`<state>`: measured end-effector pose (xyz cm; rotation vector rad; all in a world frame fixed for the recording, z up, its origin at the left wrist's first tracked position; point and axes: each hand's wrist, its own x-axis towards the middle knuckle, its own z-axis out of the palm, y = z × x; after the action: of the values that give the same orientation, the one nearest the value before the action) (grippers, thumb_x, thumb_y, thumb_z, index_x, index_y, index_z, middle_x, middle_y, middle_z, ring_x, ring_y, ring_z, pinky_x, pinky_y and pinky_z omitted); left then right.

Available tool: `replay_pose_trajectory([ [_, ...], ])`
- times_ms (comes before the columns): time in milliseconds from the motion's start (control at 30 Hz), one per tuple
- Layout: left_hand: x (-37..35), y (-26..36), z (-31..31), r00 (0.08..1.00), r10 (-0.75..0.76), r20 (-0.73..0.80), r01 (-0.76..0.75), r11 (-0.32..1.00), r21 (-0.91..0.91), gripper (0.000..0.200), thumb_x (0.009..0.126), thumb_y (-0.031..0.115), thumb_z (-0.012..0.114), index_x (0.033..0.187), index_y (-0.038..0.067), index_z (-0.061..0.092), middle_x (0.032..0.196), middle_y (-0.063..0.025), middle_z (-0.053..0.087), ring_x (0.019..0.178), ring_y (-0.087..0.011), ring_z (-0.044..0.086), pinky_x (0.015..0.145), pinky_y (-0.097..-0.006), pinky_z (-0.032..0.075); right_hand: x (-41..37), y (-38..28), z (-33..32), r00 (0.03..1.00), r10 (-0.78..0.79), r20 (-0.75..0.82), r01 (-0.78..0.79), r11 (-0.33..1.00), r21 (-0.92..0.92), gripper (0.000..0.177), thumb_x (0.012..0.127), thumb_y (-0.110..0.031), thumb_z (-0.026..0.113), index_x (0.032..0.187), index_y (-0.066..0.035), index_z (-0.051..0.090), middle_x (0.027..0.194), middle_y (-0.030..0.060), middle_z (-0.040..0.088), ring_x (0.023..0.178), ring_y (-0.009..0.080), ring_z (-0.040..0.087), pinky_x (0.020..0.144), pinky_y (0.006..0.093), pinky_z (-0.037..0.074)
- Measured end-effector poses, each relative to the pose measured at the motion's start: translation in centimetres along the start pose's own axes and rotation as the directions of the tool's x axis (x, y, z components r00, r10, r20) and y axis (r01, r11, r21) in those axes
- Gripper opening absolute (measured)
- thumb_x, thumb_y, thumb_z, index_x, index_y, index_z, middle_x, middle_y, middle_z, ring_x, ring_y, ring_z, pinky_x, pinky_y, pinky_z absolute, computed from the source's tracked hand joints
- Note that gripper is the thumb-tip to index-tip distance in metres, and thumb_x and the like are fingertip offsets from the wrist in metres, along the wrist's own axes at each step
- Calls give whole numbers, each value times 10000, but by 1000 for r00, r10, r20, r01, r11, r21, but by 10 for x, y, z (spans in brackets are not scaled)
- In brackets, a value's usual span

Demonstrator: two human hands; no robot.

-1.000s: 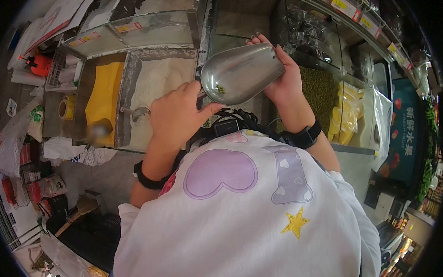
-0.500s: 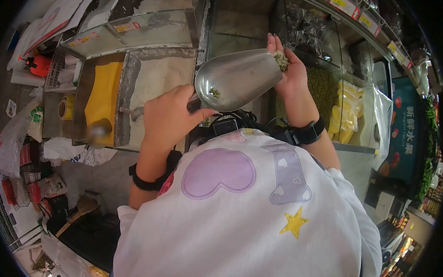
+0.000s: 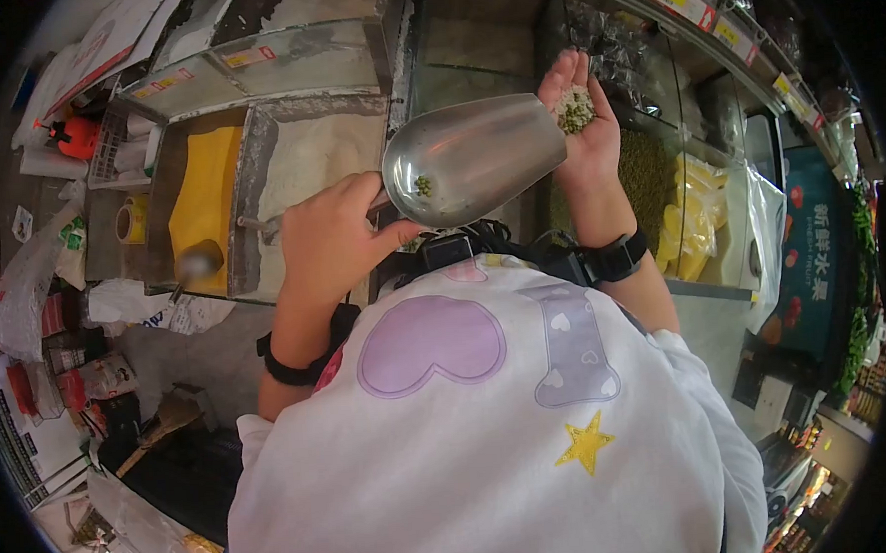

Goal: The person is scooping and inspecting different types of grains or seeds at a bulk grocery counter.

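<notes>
A metal scoop (image 3: 477, 160) is held by its handle in my left hand (image 3: 329, 240), with a few green beans (image 3: 423, 185) lying near the handle end of its bowl. My right hand (image 3: 592, 154) is palm up beside the scoop's mouth, its fingers stretched out. On that palm rests a small heap of green beans mixed with whitish grains (image 3: 576, 110). Below and right of the right hand, a bin of green beans (image 3: 644, 171) shows behind the forearm.
At the left are a bin of white powder (image 3: 311, 148) and a bin of yellow grain (image 3: 203, 189) with a metal scoop (image 3: 200, 260). Yellow packets (image 3: 698, 213) lie at the right. Glass dividers (image 3: 296, 59) and a price-tagged shelf edge (image 3: 684, 3) border the bins.
My right hand has moved slightly up and right, showing more of the heap on its palm. The scoop has shifted a little to the left.
</notes>
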<state>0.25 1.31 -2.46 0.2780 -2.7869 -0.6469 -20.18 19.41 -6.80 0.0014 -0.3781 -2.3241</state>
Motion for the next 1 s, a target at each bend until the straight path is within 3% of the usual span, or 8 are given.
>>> replay_pose_trajectory([
  [33,0,0,0,1000,9,-5,-9,1000,15,508,594,505,714,789,63,557,685,-41,583,610,-222,590,531,-308,439,0,2,1,999,-39,-18,39,999,-16,351,939,-199,357,1219,-31,485,1219,136,528,1155,285,485,968,444,394],
  [67,1,-1,0,1000,9,-5,-9,1000,15,508,594,505,714,789,63,557,685,-41,583,610,-222,590,531,-308,439,1,1,0,999,-39,-18,39,999,-16,351,939,-199,357,1219,-31,485,1219,136,528,1155,285,485,968,444,394],
  [133,1,-2,0,999,30,-17,-29,999,45,503,599,508,709,787,66,560,687,-42,584,612,-227,591,530,-314,438,3,0,-3,997,-14,74,19,997,-71,423,953,-223,296,1324,-34,373,1360,138,402,1282,300,351,1046,461,296],
  [233,3,-4,-2,999,31,8,-31,996,85,505,603,517,704,788,69,563,687,-43,585,613,-236,589,528,-320,436,3,3,-1,997,-4,77,13,992,-124,448,959,-230,268,1351,-20,324,1398,145,344,1310,298,303,1065,452,264],
  [1000,4,-3,-5,1000,17,25,-19,997,77,455,619,456,715,862,91,594,755,-40,614,676,-238,606,554,-338,451,4,6,-7,997,65,42,-54,973,-225,470,966,-248,227,1363,-4,282,1412,156,315,1320,299,285,1066,435,259],
])
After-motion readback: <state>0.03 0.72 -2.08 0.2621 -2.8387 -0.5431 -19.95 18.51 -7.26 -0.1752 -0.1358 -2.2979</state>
